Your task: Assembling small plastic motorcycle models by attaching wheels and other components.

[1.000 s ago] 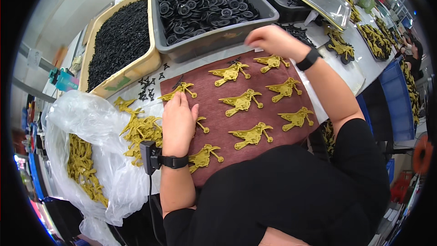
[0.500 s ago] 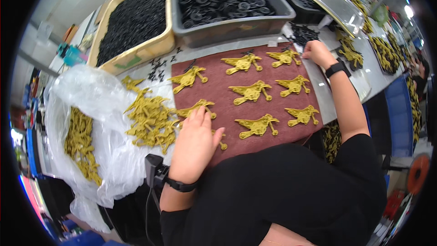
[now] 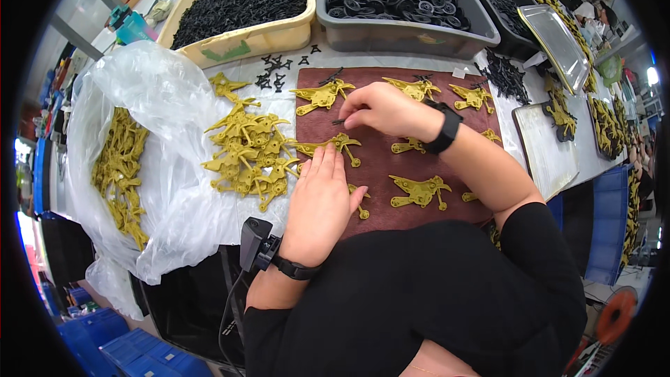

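Yellow plastic parts, beaked and winged in outline, lie in rows on a brown cloth mat (image 3: 380,220). Flat on the mat's left side rests my left hand (image 3: 319,199), fingers stretched out and touching one yellow part (image 3: 342,142); its palm partly hides another yellow part (image 3: 361,202) below. My right hand (image 3: 384,110) reaches across from the right, pinching a small dark part (image 3: 339,121) just beyond that touched piece. In the far row, thin black pieces lie at the upper edges of the yellow parts, such as the far left one (image 3: 322,95). My right forearm covers part of the middle row.
A heap of yellow parts (image 3: 251,150) lies left of the mat, beside a clear plastic bag (image 3: 188,188) holding more. Behind stand a cream bin (image 3: 265,45) of black pieces and a grey bin (image 3: 412,36) of black wheels. Thin black pieces (image 3: 508,78) are heaped at right.
My right hand has swung left from the heap of black pieces to above the mat, now with a small dark part in its fingers. My left hand stays on the yellow part. The view has shifted.
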### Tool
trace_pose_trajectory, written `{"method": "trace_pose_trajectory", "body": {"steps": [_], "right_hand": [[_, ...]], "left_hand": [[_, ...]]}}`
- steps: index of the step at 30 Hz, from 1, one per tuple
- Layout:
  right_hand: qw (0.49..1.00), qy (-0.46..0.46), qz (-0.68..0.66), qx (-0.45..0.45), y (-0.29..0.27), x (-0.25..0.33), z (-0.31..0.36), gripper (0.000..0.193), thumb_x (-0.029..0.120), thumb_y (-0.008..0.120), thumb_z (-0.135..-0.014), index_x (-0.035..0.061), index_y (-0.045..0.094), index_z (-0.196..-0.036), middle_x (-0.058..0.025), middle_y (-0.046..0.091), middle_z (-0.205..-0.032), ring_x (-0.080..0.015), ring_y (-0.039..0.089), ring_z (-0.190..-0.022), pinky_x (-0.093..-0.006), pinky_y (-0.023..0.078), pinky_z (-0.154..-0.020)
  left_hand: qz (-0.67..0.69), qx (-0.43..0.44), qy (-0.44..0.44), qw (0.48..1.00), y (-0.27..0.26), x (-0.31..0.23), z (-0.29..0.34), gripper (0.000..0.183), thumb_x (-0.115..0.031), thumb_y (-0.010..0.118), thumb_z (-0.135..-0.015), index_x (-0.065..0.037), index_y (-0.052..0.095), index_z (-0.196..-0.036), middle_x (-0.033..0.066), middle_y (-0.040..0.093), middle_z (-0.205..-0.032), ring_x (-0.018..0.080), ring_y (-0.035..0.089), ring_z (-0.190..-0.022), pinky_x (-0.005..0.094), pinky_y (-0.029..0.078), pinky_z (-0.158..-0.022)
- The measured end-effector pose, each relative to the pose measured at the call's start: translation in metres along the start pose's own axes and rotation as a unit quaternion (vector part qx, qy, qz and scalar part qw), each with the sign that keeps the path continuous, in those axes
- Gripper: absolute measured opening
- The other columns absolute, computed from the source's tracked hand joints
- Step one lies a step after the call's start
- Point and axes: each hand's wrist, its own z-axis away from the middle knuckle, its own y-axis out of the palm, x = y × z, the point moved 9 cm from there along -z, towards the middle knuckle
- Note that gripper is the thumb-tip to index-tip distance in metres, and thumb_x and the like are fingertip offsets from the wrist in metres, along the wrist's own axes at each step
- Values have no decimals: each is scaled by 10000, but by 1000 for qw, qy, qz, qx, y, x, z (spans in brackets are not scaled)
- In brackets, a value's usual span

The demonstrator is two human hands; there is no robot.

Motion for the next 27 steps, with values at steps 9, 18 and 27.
{"method": "trace_pose_trajectory", "body": {"steps": [9,18,27], "right_hand": [[995,18,50,84,35,-3,-26,111,101,670,-782,13,655,-848,-141,644,-773,-244,619,-726,-352,475,-670],[987,15,126,100,38,0,-31,91,-7,571,-768,35,642,-805,-102,680,-785,-231,660,-736,-348,493,-615],[985,-38,144,87,46,-3,-34,53,-14,585,-743,39,586,-742,-90,676,-757,-255,660,-756,-371,490,-627]], "left_hand": [[3,8,-19,1000,7,8,0,578,-300,653,-810,116,515,-1187,262,511,-1262,350,489,-1188,392,392,-1001],[5,7,-25,1000,7,8,2,558,-279,652,-807,121,523,-1175,275,491,-1278,349,486,-1194,392,384,-1008],[14,6,-39,999,4,6,-2,536,-253,662,-802,134,536,-1150,280,496,-1268,366,493,-1185,401,388,-1009]]}}
